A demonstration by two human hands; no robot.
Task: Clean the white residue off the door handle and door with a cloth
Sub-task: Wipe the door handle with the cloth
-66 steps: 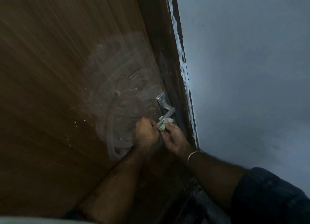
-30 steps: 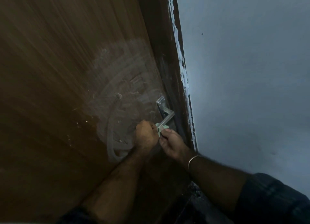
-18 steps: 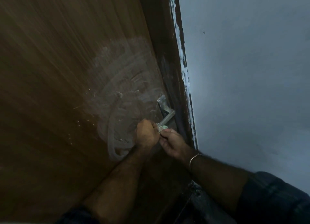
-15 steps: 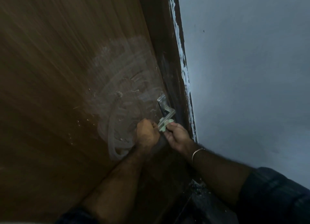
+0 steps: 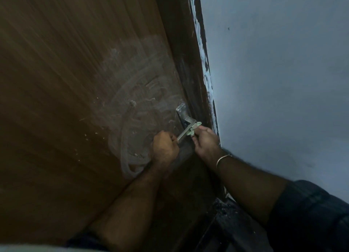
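Your right hand pinches the cloth against the door handle, near its pivot end. Your left hand clenches the lever's free tip. The lever's long axis runs from the cloth grip down toward your left fist. White residue smears the door beyond that fist; left hand is nearer.

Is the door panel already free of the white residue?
No: white residue smears the door in swirls left of the door handle, where the right hand holds the cloth.
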